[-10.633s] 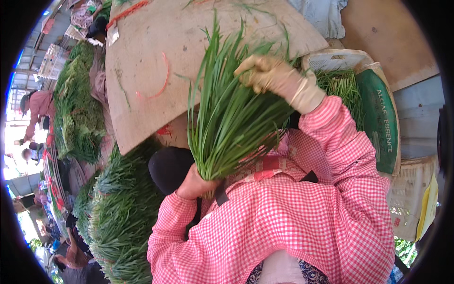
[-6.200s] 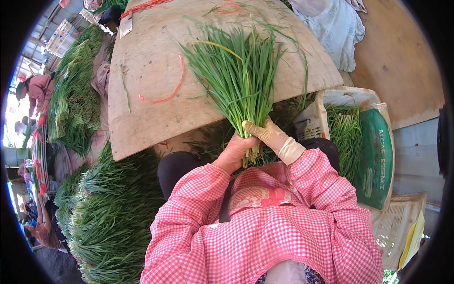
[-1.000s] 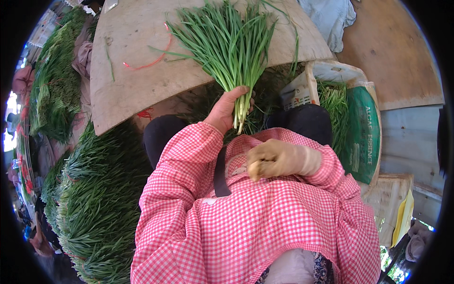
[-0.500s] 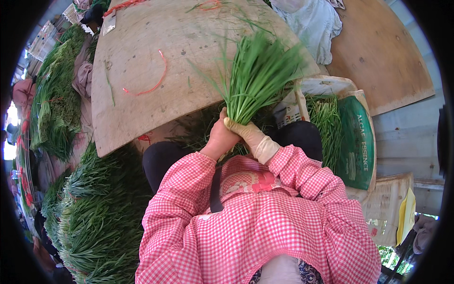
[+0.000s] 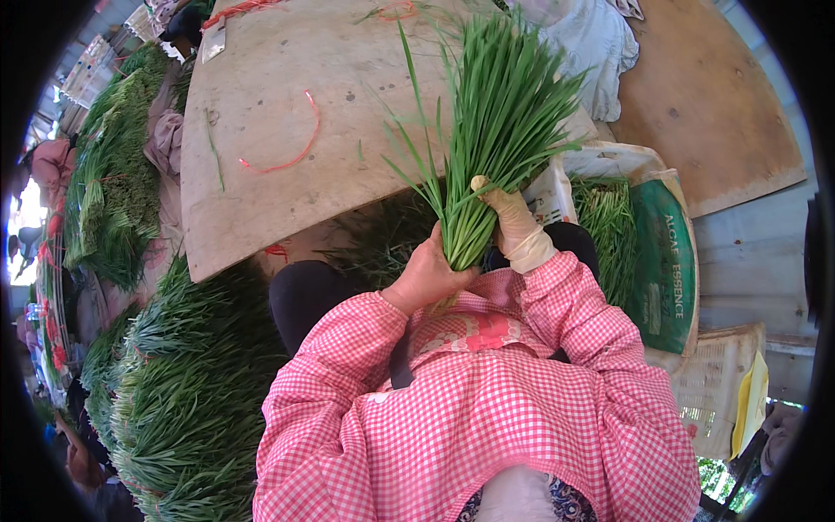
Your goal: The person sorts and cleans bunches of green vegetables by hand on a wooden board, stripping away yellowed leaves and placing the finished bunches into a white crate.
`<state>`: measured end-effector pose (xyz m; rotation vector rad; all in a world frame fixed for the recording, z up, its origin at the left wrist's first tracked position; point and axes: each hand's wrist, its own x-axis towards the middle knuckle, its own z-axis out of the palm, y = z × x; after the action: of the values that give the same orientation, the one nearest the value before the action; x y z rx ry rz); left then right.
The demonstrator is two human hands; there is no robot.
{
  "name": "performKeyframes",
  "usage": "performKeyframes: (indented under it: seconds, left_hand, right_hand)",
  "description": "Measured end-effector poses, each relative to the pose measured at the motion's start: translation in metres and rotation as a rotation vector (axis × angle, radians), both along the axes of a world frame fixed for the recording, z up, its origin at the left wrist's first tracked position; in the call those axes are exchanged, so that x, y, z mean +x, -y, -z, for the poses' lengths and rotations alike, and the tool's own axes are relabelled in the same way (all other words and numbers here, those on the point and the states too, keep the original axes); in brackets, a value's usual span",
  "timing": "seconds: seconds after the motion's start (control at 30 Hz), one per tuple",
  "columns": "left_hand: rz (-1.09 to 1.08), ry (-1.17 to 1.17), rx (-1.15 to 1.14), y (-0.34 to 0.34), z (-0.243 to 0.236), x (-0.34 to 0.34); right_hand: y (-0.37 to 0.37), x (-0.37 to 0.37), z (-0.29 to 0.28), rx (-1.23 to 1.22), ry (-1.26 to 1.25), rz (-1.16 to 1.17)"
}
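My bare left hand (image 5: 428, 272) grips the pale base of a fanned bunch of long, flat green leaves (image 5: 513, 91) above my lap. My right hand (image 5: 509, 213), in a dirty cream glove, is closed on the right side of the same bunch, a little higher up. The leaf tops reach over a worn plywood board (image 5: 278, 78), where a loose red string (image 5: 283, 158) and a few stray leaves lie.
Bundled greens form piles at lower left (image 5: 174, 400) and upper left (image 5: 104, 191). A white crate (image 5: 613, 157) holds cut greens beside a green sack (image 5: 661, 278) on my right. Pale cloth (image 5: 600, 83) and plywood (image 5: 700, 122) lie behind. Other people show at the left edge.
My right glove came up from my lap onto the bunch, then slid higher along it. The bunch now leans further right, its leaves reaching up toward the pale cloth.
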<state>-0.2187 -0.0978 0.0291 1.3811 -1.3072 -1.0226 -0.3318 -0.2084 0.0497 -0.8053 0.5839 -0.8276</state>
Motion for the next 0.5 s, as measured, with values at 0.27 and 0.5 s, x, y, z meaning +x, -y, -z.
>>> performKeyframes:
  seconds: [0.27,0.5]
  left_hand:
    - [0.005,-0.226,-0.147,0.034,-0.072,0.036]
    - [0.01,0.192,-0.474,0.095,-0.133,0.078]
  right_hand:
    - [0.01,0.024,-0.057,-0.672,-0.247,0.063]
    - [0.063,0.05,-0.116,-0.878,-0.203,0.04]
